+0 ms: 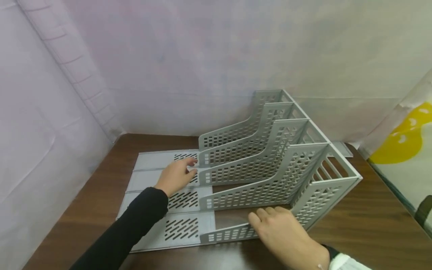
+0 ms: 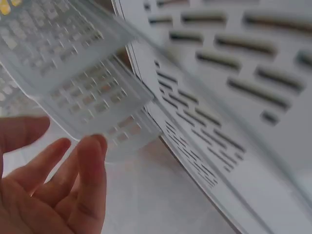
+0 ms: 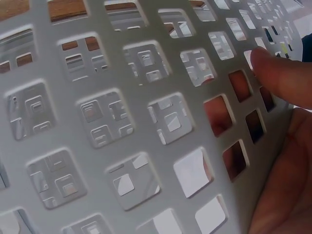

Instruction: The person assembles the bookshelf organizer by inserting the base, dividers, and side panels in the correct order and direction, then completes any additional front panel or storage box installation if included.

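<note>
A grey plastic file organizer [image 1: 243, 195] with several perforated upright dividers stands on the table, its tall back to the right. A flat grey base panel [image 1: 145, 206] with slanted slots extends from its left side. Over this panel, by the low ends of the dividers, my left hand [image 1: 177, 175] hovers with loosely bent fingers; in the left wrist view, its fingers [image 2: 90, 165] hold nothing. My right hand [image 1: 283, 230] grips the top edge of the nearest side panel [image 3: 102, 112]. Through the panel's square holes, parts of that hand show on the far side.
The brown wooden table [image 1: 77, 221] has a pale curtain-like sheet [image 1: 189, 67] behind it and at its left. A small light flat piece [image 1: 342, 149] lies behind the organizer's back. At the far right hangs cloth with a yellow print [image 1: 401, 138].
</note>
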Demonstrator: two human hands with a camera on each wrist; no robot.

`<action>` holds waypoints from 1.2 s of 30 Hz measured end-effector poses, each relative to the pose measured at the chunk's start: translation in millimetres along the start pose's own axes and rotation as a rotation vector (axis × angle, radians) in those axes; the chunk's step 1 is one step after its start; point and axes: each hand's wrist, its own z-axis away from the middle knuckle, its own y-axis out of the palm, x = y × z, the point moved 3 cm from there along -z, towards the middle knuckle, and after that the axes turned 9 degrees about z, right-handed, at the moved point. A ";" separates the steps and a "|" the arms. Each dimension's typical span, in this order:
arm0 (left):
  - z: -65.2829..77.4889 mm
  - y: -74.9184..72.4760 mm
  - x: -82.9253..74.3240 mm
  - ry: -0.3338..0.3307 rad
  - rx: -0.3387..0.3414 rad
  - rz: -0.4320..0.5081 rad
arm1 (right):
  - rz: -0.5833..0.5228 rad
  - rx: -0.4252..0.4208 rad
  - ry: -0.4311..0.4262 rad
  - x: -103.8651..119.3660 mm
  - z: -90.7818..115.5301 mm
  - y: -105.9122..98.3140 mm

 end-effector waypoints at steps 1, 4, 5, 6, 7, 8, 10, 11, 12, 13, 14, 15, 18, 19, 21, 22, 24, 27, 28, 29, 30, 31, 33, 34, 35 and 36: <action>-5.6 -0.5 1.8 0.001 -0.013 -0.006 | 0.001 -0.002 0.002 0.5 -0.1 0.1; -23.8 -2.5 8.4 0.009 -0.036 -0.024 | 0.014 -0.010 0.005 1.1 -0.3 0.2; -29.7 -2.5 10.9 0.004 -0.030 -0.024 | 0.019 -0.013 0.005 1.2 -0.3 0.2; -35.1 -2.3 12.9 -0.004 -0.021 -0.023 | 0.022 -0.014 0.006 1.3 -0.2 0.2; -38.5 -1.8 16.3 -0.023 -0.010 -0.023 | 0.022 -0.015 0.004 1.6 -0.9 0.8; -41.9 -0.5 19.4 -0.037 0.003 -0.025 | 0.025 -0.018 -0.002 1.7 -1.4 1.2; -47.0 4.4 23.4 -0.060 0.035 -0.034 | 0.027 -0.025 -0.008 1.8 -2.1 2.1; -49.0 7.5 24.8 -0.060 0.048 -0.042 | 0.027 -0.028 -0.009 1.6 -2.3 2.5; -50.8 11.0 25.7 -0.056 0.054 -0.053 | 0.026 -0.032 -0.007 1.5 -2.2 2.8; -52.6 14.6 26.7 -0.052 0.055 -0.065 | 0.027 -0.035 -0.005 1.2 -2.1 3.0; -54.7 17.7 27.7 -0.049 0.051 -0.070 | 0.026 -0.039 -0.006 0.8 -1.9 3.0; -56.1 20.2 28.3 -0.046 0.045 -0.077 | 0.023 -0.042 -0.005 0.7 -1.6 3.3; -59.9 24.6 29.0 -0.043 0.011 -0.094 | 0.014 -0.041 -0.008 0.0 -0.8 3.0; -61.0 25.1 28.3 -0.042 -0.002 -0.094 | 0.015 -0.037 -0.009 -0.6 -0.5 2.5; -62.7 25.7 25.3 -0.031 -0.017 -0.090 | 0.016 -0.029 -0.007 -2.6 0.0 1.3; -63.0 26.2 24.0 -0.023 -0.019 -0.089 | 0.016 -0.022 -0.004 -2.8 0.5 0.8; -63.7 26.8 21.8 -0.012 -0.018 -0.077 | 0.018 -0.012 0.007 -3.4 1.0 -0.3; -63.9 27.3 22.0 -0.005 -0.012 -0.077 | 0.013 -0.008 0.010 -3.5 0.6 -0.9; -63.9 27.2 22.9 -0.006 -0.016 -0.078 | 0.011 -0.008 0.007 -3.2 0.3 -0.9; -63.8 26.9 23.8 -0.007 -0.022 -0.079 | 0.009 -0.010 0.005 -2.8 0.0 -1.1; -63.6 26.7 24.6 -0.006 -0.029 -0.082 | 0.009 -0.013 0.003 -2.3 -0.4 -1.2; -63.5 26.4 25.5 -0.005 -0.036 -0.084 | 0.007 -0.015 0.003 -1.8 -0.7 -1.3; -63.0 26.4 27.2 -0.006 -0.040 -0.092 | 0.002 -0.021 0.005 -0.7 -1.2 -1.5; -62.5 26.5 27.7 -0.007 -0.040 -0.095 | -0.001 -0.024 0.006 -0.1 -1.4 -1.6; -61.8 26.4 28.2 -0.009 -0.037 -0.095 | -0.005 -0.027 0.008 0.5 -1.6 -1.7; -61.0 26.3 28.7 -0.011 -0.035 -0.095 | -0.008 -0.030 0.009 1.0 -1.8 -1.9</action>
